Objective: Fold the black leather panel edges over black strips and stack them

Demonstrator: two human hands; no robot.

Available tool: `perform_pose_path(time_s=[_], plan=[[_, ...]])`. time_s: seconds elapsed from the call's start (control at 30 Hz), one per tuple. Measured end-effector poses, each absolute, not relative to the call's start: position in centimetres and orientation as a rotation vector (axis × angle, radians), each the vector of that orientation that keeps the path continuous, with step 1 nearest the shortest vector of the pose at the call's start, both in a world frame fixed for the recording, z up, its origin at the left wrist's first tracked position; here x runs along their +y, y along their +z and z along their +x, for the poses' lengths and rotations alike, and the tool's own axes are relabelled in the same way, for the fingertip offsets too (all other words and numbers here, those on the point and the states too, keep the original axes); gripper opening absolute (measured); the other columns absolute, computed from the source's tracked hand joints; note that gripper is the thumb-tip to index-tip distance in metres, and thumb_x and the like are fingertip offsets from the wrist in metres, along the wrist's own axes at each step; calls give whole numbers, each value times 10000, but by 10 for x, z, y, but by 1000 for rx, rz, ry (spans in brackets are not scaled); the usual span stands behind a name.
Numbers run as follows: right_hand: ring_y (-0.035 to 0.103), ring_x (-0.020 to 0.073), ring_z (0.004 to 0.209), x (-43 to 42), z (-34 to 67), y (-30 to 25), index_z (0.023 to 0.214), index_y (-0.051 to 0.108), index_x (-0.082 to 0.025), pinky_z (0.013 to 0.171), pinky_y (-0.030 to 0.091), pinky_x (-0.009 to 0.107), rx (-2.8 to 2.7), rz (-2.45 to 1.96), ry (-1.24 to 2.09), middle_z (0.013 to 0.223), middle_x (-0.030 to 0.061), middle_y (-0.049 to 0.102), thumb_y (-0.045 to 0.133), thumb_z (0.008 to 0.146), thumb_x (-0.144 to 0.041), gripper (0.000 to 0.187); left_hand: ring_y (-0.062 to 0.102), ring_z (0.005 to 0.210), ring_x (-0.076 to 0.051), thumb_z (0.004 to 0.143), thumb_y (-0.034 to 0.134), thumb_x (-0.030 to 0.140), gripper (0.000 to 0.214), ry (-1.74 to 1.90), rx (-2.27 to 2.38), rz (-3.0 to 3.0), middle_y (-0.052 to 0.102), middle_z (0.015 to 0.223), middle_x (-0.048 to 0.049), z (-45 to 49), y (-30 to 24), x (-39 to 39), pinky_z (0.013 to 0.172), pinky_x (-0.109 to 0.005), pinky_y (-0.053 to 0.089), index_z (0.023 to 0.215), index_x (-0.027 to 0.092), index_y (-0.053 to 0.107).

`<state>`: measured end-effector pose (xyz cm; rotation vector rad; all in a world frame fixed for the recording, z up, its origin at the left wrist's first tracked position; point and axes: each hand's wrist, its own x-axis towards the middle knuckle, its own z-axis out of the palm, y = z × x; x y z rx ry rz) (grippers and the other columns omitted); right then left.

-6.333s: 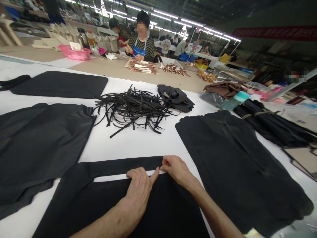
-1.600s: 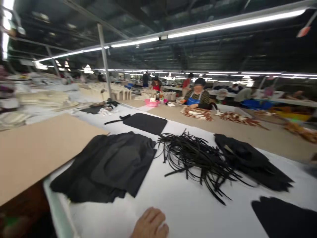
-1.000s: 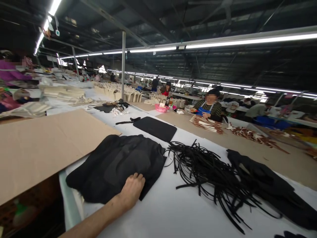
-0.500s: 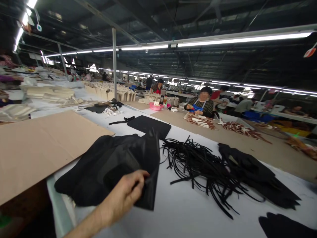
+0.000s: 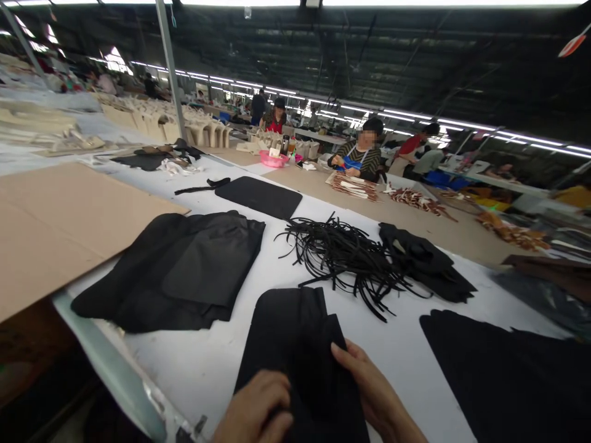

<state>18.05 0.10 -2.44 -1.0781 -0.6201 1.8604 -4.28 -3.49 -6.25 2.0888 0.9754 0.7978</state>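
A black panel (image 5: 286,332) of leather-like sheet, with a rounded top corner and a folded or layered right side, lies in front of me at the table's near side. My right hand (image 5: 369,384) grips its right edge, thumb on top and fingers partly hidden behind. Over the panel's lower left, my left hand (image 5: 258,406) is closed with curled fingers, slightly blurred, against the black material. Left of the panel is a pile of black panels (image 5: 203,264). A tangle of thin black straps (image 5: 346,252) lies beyond it to the right.
Brown board (image 5: 83,221) overhangs the table's left side. More black pieces lie at the right (image 5: 508,375) and behind the straps (image 5: 425,261). A single black panel (image 5: 261,195) lies farther back. Across the table, a co-worker (image 5: 362,151) sits by brown and white strips (image 5: 355,186).
The left hand has moved from the pile toward me with a black panel. My right hand has come into view and holds the panel's right edge. The view has tilted down.
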Motion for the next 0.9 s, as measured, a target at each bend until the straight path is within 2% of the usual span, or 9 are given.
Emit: perform_pose_path(time_s=[0.1, 0.2, 0.27, 0.33, 0.43, 0.6, 0.7, 0.83, 0.9], plan=[[599, 265, 1007, -3, 195, -15, 1053, 639, -146, 936, 427, 391, -593, -1049, 1842, 994, 98, 682, 715, 738, -295, 357, 482, 1158, -234, 802, 499, 272, 190, 1020, 1312, 1595, 551, 1214, -70, -62, -56, -5, 1014, -371, 365, 982, 228, 545], [590, 260, 1024, -4, 206, -9, 1022, 660, -158, 967, 400, 380, -565, -1003, 1845, 996, 93, 684, 716, 736, -273, 313, 480, 1167, -270, 698, 620, 350, 444, 1042, 1276, 1134, 538, 1223, -125, -69, -47, 19, 1026, -396, 348, 1091, 180, 506], [586, 256, 1031, -5, 213, -7, 1013, 667, -165, 981, 387, 374, -541, -972, 1849, 998, 90, 685, 701, 749, -263, 283, 531, 1103, -266, 656, 677, 361, 534, 985, 1114, 924, 583, 1159, -129, -65, -40, 28, 976, -375, 393, 1120, 160, 504], [587, 255, 1031, -7, 219, -6, 1013, 669, -173, 982, 385, 377, -516, -967, 1831, 1002, 87, 684, 685, 763, -260, 266, 593, 990, -259, 659, 696, 349, 508, 850, 882, 822, 638, 1055, -117, -58, -33, 32, 898, -366, 438, 1102, 147, 551], [593, 263, 1018, -10, 227, -6, 1013, 668, -177, 967, 401, 396, -505, -988, 1812, 1000, 89, 684, 682, 764, -275, 268, 637, 787, -238, 656, 708, 361, 371, 672, 706, 773, 684, 830, -111, -46, -30, 30, 763, -334, 468, 910, 96, 658], [595, 276, 997, -10, 236, -11, 1054, 632, -156, 909, 439, 403, -595, -1155, 1719, 1005, 104, 671, 655, 776, -358, 345, 586, 583, -188, 588, 743, 421, 341, 673, 840, 763, 644, 606, -55, -34, -37, 23, 574, -280, 422, 683, 103, 665], [579, 304, 986, -9, 240, -18, 1063, 598, -149, 864, 448, 413, -842, -1539, 1437, 1011, 115, 649, 618, 757, -488, 457, 548, 539, -167, 565, 744, 415, 322, 694, 877, 765, 606, 543, -26, -28, -38, 21, 555, -274, 396, 628, 113, 649], [547, 303, 956, -18, 220, -16, 1131, 516, -203, 807, 434, 426, -1224, -2056, 638, 1111, 113, 573, 535, 734, -577, 546, 468, 472, -119, 581, 713, 376, 279, 714, 909, 775, 563, 513, -3, -15, -37, 19, 496, -243, 323, 599, 114, 618], [555, 259, 897, -25, 199, -7, 1112, 515, -236, 780, 438, 384, -1359, -2034, 621, 1066, 80, 580, 474, 770, -568, 479, 431, 464, -104, 601, 695, 355, 257, 712, 909, 802, 541, 516, 10, -8, -37, 16, 479, -233, 284, 616, 113, 611]])
